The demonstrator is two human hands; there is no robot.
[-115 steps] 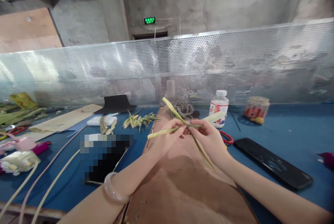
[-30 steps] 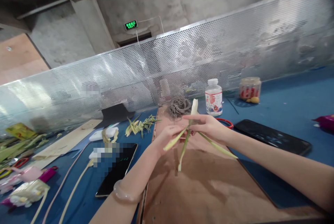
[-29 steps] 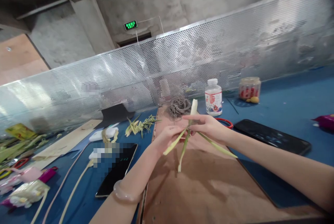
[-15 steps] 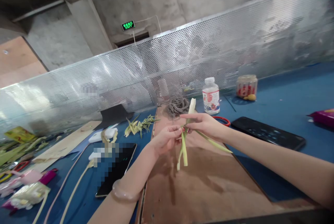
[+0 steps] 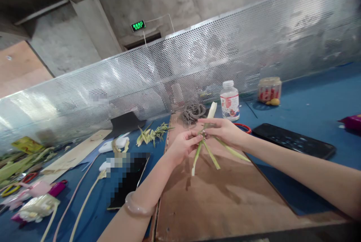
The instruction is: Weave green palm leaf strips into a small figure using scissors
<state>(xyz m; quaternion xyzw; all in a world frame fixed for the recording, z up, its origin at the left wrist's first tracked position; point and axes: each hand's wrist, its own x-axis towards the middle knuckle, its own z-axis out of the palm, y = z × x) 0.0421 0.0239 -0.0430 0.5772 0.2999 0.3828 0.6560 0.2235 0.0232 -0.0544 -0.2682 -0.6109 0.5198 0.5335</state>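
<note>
Pale green leaf strips (image 5: 211, 155) are crossed between my two hands above the wooden board. My left hand (image 5: 184, 146) pinches them near the crossing with thumb and fingertips. From the other side my right hand (image 5: 224, 131) grips the same bundle, its index finger stretched out over the top. One broad pale end stands up behind the fingers, and several narrower ends fan out below and to the right. The crossing itself is partly hidden by my fingertips. A clear bangle (image 5: 138, 206) circles my left wrist.
The brown board (image 5: 197, 212) lies on a blue table. Behind my hands are coiled grey cord (image 5: 194, 113), a white bottle (image 5: 229, 101) and a jar (image 5: 270, 91). A black phone (image 5: 293, 140) lies right, a tablet (image 5: 131, 182) left. Leaf scraps (image 5: 153, 135) lie beyond.
One hanging strip has swung right, so the lower ends spread wider apart. Both hands keep their pinch on the strips. The view has shifted slightly.
</note>
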